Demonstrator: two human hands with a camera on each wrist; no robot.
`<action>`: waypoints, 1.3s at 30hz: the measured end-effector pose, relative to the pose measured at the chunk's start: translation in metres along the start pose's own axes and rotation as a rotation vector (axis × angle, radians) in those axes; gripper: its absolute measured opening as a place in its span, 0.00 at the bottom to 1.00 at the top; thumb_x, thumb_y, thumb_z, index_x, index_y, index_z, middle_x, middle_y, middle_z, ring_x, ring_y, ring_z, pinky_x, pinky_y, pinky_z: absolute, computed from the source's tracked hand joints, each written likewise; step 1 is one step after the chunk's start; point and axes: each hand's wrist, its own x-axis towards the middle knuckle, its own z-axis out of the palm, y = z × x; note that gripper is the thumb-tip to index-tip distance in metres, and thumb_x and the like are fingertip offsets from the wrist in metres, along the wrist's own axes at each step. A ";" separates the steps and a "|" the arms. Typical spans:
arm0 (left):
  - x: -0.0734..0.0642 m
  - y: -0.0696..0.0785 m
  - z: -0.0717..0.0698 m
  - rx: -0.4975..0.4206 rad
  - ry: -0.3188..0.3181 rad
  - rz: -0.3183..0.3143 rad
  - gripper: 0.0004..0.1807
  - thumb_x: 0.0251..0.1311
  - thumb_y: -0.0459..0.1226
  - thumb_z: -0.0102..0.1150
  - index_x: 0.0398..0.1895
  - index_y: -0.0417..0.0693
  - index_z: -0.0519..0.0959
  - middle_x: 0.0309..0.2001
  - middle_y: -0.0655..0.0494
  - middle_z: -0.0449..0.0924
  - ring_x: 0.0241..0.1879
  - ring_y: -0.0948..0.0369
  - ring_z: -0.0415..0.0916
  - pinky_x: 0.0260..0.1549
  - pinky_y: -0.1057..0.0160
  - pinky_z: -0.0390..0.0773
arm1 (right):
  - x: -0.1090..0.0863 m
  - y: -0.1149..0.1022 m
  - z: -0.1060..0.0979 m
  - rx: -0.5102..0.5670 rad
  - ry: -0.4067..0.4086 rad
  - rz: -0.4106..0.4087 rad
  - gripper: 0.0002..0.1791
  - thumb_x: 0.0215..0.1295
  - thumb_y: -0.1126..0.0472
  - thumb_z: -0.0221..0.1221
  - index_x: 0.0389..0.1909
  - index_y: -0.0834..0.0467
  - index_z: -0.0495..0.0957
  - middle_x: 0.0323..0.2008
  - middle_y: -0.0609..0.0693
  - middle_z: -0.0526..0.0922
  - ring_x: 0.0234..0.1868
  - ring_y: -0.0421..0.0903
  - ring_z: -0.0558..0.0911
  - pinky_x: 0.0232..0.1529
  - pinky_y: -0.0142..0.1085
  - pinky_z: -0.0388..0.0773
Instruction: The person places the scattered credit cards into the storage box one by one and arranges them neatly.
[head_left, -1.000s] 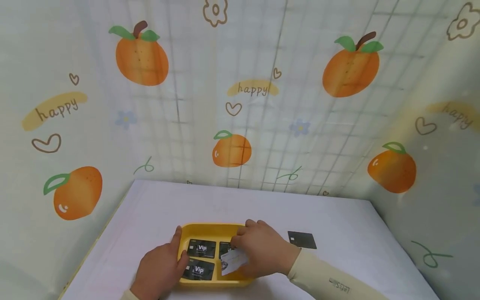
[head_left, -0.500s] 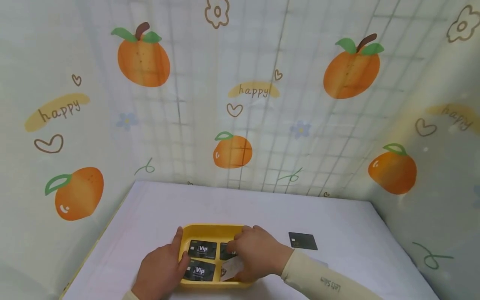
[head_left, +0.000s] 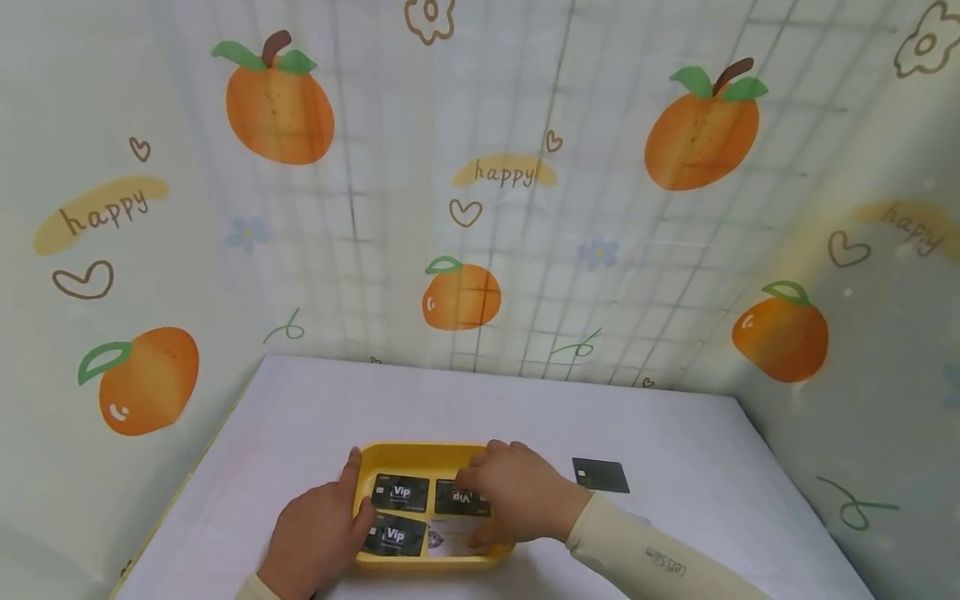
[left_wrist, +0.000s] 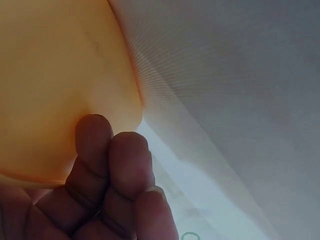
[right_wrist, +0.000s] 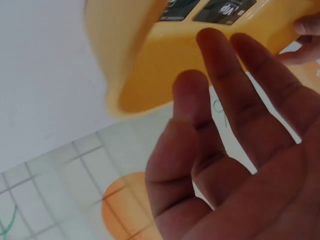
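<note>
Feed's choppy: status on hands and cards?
Left hand grips yellow rectangular tray. Right hand over pale rectangular card inside, partly hiding it. Three black rectangular Vip cards alongside.

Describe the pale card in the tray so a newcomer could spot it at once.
Find the yellow tray on the white table. The pale card lies at its near right, partly covered by the right hand. Its light face sets it apart from the three dark Vip cards there.

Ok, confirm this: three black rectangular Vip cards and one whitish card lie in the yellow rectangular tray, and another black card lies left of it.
Wrong side: the head view shows the other black card right of the yellow tray. The rest stands.
</note>
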 end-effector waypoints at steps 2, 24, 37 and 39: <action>0.000 0.001 0.000 -0.010 -0.011 -0.003 0.41 0.73 0.52 0.55 0.83 0.43 0.61 0.19 0.61 0.67 0.17 0.61 0.65 0.19 0.58 0.70 | -0.007 0.005 -0.001 0.010 0.022 0.023 0.29 0.50 0.32 0.77 0.49 0.42 0.87 0.42 0.34 0.85 0.39 0.39 0.74 0.39 0.40 0.74; -0.003 0.000 0.000 -0.052 -0.025 0.001 0.42 0.73 0.51 0.56 0.84 0.43 0.57 0.22 0.59 0.74 0.21 0.61 0.68 0.20 0.56 0.71 | -0.144 0.118 0.039 0.360 0.032 0.650 0.31 0.48 0.37 0.80 0.50 0.48 0.87 0.41 0.40 0.85 0.45 0.46 0.81 0.52 0.53 0.79; -0.004 0.002 -0.001 -0.047 -0.039 -0.012 0.42 0.72 0.51 0.57 0.83 0.42 0.58 0.23 0.58 0.74 0.21 0.60 0.67 0.20 0.55 0.71 | -0.182 0.136 0.069 0.340 0.020 0.833 0.37 0.31 0.36 0.85 0.45 0.49 0.87 0.44 0.45 0.84 0.53 0.53 0.81 0.59 0.63 0.74; -0.003 0.002 -0.001 -0.048 -0.043 -0.008 0.43 0.73 0.52 0.57 0.83 0.41 0.58 0.23 0.59 0.73 0.21 0.60 0.67 0.21 0.55 0.71 | -0.183 0.137 0.070 0.349 0.020 0.839 0.36 0.32 0.37 0.86 0.44 0.48 0.87 0.44 0.44 0.84 0.54 0.54 0.81 0.59 0.63 0.74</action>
